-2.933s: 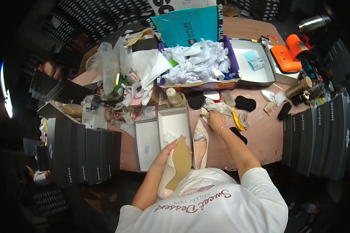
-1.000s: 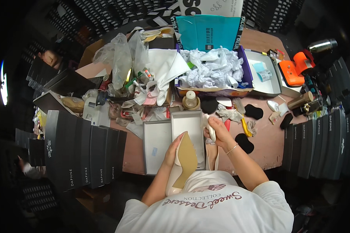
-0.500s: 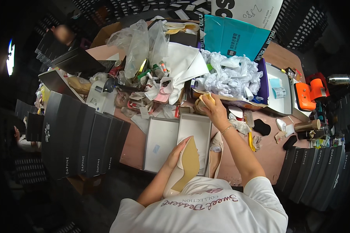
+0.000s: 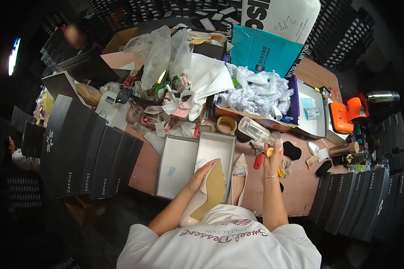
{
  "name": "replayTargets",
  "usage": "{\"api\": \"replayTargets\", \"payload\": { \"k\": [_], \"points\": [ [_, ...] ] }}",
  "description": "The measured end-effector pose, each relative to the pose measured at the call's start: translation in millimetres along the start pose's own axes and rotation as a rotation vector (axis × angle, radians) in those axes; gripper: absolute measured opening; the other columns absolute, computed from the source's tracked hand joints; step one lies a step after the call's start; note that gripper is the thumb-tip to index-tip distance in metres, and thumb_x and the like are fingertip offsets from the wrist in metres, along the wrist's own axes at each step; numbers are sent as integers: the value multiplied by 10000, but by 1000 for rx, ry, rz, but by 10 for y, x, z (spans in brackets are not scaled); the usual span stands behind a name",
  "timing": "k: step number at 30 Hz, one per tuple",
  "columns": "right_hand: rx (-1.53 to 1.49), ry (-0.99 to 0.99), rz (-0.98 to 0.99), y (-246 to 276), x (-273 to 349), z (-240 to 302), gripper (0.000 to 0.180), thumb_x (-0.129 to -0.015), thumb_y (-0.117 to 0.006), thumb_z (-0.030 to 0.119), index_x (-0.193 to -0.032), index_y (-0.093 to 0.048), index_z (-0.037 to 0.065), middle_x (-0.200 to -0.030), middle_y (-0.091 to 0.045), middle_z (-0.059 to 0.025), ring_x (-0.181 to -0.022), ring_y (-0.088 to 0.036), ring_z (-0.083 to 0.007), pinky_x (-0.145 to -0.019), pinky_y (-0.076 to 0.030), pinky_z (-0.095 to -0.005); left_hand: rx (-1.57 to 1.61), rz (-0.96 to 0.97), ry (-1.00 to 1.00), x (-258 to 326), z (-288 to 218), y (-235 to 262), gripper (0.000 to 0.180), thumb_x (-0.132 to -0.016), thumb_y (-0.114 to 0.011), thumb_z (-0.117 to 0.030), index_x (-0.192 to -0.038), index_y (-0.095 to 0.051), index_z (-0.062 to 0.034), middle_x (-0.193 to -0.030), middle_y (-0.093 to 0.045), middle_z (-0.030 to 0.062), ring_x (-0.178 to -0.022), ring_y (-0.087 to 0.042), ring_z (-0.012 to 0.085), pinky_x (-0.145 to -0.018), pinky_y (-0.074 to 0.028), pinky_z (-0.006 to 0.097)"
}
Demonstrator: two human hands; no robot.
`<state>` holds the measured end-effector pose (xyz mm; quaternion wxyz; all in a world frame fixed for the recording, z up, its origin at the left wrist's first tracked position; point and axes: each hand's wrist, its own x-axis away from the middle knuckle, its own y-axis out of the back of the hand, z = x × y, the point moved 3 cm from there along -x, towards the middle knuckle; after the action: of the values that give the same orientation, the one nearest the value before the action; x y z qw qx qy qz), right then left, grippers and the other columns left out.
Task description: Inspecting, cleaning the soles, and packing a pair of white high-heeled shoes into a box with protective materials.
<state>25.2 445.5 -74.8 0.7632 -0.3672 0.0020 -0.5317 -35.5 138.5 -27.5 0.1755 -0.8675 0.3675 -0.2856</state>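
My left hand (image 4: 201, 175) grips a cream pointed shoe (image 4: 207, 193) turned sole-up, its tan sole facing me, just over the near edge of an open white shoebox (image 4: 220, 144). The box lid (image 4: 177, 167) lies beside it on the left. The matching shoe (image 4: 239, 177) rests on the brown table (image 4: 296, 188) to the right of the box. My right hand (image 4: 274, 158) is raised past that shoe, its fingers closed on a small yellowish round thing (image 4: 269, 152). A clear plastic bottle (image 4: 252, 129) and a red tool (image 4: 258, 160) lie close to it.
Black shoeboxes (image 4: 90, 157) are stacked along the left and more (image 4: 368, 197) on the right. White tissue paper (image 4: 256, 92) fills a purple box, with a teal bag (image 4: 265, 51) behind and a tape roll (image 4: 226, 124) nearby. An orange tool (image 4: 345, 114) is at far right.
My right hand has drawn back from the tape roll at the far side to a spot just right of the second shoe. The left hand keeps the sole-up shoe.
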Motion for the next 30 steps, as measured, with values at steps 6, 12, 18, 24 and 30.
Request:
{"api": "replayTargets", "payload": {
  "k": [6, 12, 18, 24, 30],
  "points": [
    [494, 393, 295, -869, 343, 85, 414, -893, -600, 36, -1294, -498, 26, -1131, -562, -67, -951, -579, -147, -795, -529, -296, 65, -17, -23, 58, -122, 1, 546, -993, -345, -388, -1423, -331, -53, -1057, -586, 149, -931, -626, 256, -821, -509, 361],
    [1301, 932, 731, -1538, 458, -389, 342, -843, -652, 112, -1182, -620, 138, -1102, -545, -197, -991, -566, -378, -838, -478, -396, 180, -13, -2, 224, -295, -21, 560, -975, -349, -424, -1398, -362, -57, -1003, -584, 140, -904, -628, 244, -781, -512, 342],
    [1293, 769, 759, -1632, 565, 18, 194, -891, -600, 195, -992, -658, 39, -875, -575, -156, -824, -587, -332, -714, -480, -381, 151, -4, -33, 314, -321, -96, 584, -963, -360, -447, -1400, -359, -58, -984, -582, 138, -898, -628, 248, -777, -512, 344],
    [1149, 767, 1427, -901, 2498, 331, 103, -828, -646, 107, -832, -558, 53, -689, -519, -81, -621, -581, -254, -574, -461, -365, -112, -4, -98, 265, -281, -281, 578, -1000, -296, -402, -1429, -326, -14, -1266, -486, 137, -1166, -463, 201, -984, -353, 301],
    [1285, 740, 1141, -875, 2515, 378, 115, -833, -634, 136, -803, -558, 55, -691, -541, -116, -606, -579, -286, -514, -451, -379, -11, 30, -68, 314, -171, -399, 564, -1018, -278, -362, -1431, -314, 20, -1411, -409, 139, -1282, -398, 195, -1074, -290, 298]
  ]
}}
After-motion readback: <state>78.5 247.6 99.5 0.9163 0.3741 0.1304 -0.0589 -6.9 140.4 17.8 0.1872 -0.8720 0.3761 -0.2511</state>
